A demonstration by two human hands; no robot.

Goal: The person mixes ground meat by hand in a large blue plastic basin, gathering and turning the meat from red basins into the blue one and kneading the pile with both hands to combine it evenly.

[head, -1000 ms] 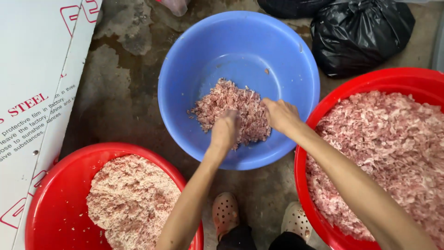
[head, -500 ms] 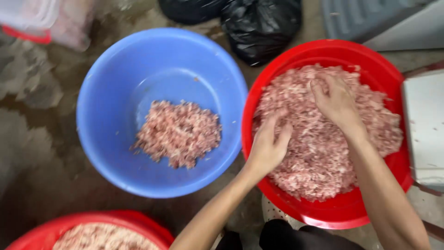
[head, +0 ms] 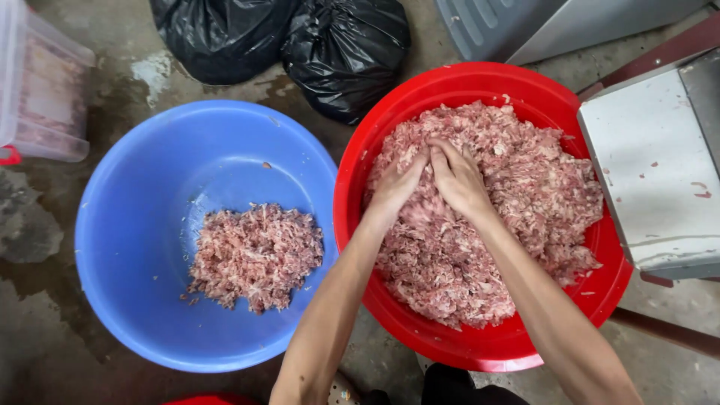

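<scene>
A red basin (head: 480, 349) at the right holds a big heap of pink minced meat (head: 525, 187). My left hand (head: 395, 187) and my right hand (head: 459, 180) lie side by side on that heap, fingers pressed into the meat and cupped together near its middle. To the left stands a blue basin (head: 135, 247) with a smaller pile of minced meat (head: 255, 255) on its bottom. Both forearms reach up from the lower edge of the view.
Two black plastic bags (head: 300, 41) lie on the wet concrete floor behind the basins. A clear plastic tub (head: 37, 90) stands at the far left. A white and grey metal surface (head: 660, 172) borders the red basin at the right.
My hands left the blue basin and moved right into the red basin. They have now drawn together in the middle of its meat heap.
</scene>
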